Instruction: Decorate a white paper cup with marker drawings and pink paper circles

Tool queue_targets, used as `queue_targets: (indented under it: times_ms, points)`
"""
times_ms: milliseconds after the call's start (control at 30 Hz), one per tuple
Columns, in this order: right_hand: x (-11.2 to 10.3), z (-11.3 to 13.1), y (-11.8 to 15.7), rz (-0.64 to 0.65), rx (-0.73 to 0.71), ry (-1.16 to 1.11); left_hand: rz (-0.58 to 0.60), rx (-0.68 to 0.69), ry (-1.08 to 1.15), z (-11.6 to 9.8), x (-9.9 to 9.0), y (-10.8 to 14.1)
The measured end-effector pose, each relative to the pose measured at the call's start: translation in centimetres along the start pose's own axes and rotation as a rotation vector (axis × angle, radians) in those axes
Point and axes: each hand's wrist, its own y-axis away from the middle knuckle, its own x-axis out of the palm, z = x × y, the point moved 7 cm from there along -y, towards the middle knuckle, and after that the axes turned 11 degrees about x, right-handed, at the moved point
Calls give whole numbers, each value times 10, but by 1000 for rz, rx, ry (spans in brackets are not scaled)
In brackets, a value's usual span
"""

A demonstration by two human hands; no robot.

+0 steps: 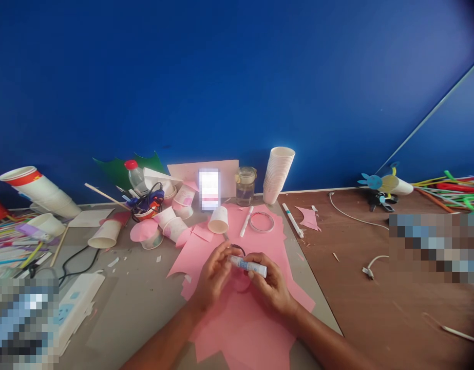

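A white and blue tube (pixel 248 266), like a glue stick, lies slantwise between my two hands above the pink paper (pixel 252 318). My right hand (pixel 270 285) is wrapped round its right part, the thumb below and the fingers above. The fingers of my left hand (pixel 216 272) are bent close round the tube's left end; whether they hold a small part there is too small to tell. Beyond the hands a paper cup (pixel 218 221) lies tipped on the paper, beside a white marker (pixel 246 222) and a clear ring (pixel 261 222).
A lit phone (pixel 209 189), a glass jar (pixel 245 186) and a tall cup stack (pixel 278 174) stand at the back. Several pink-covered cups, a cable and a power strip (pixel 80 303) are at left. On the brown table (pixel 375 303) lie another marker (pixel 293 221) and white cables.
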Motion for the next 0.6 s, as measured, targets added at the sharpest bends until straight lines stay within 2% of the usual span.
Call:
queue_targets:
  times_ms: [133, 233, 333, 400, 500, 600]
  points:
    - [3, 6, 0, 50, -70, 46, -148, -38, 328, 4, -6, -9]
    - [7, 18, 4, 53, -215, 187, -184, -113, 488, 6, -5, -11]
    - [17, 31, 12, 89, -400, 366, -120, -171, 596, 1, 5, -10]
    - [27, 35, 17, 133, -472, 473, -61, -184, 623, -3, 12, -7]
    - [36, 39, 22, 153, -522, 568, 4, -190, 607, -4, 19, -2]
    - [42, 38, 25, 138, -533, 647, 18, -188, 565, 0, 20, 3]
